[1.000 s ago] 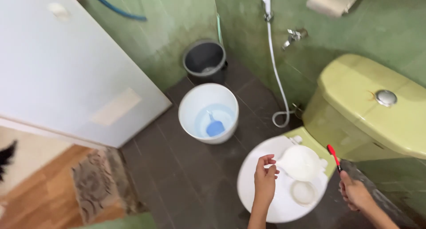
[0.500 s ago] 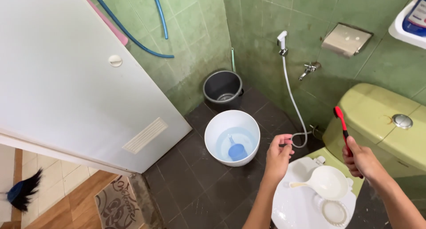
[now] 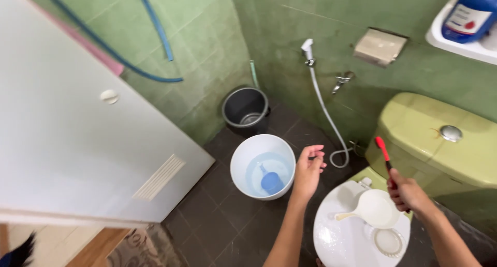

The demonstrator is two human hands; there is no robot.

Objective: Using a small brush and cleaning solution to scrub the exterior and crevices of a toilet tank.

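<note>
1. Two hands busy: right hand (image 3: 409, 194) is wrapped round a red-tipped brush (image 3: 385, 161), bristle end up, clear of the toilet lid.
2. Left hand (image 3: 309, 168) hangs loosely curled, holding nothing, just beside the white bucket (image 3: 239, 166).
3. White dipper (image 3: 374, 209) rests on the closed toilet lid (image 3: 336, 236), handy.

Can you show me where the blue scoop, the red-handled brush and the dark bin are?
blue scoop (image 3: 269, 181): head view, on its cup.
red-handled brush (image 3: 382, 150): head view, on its red handle.
dark bin (image 3: 245, 107): head view, on its rim.
</note>
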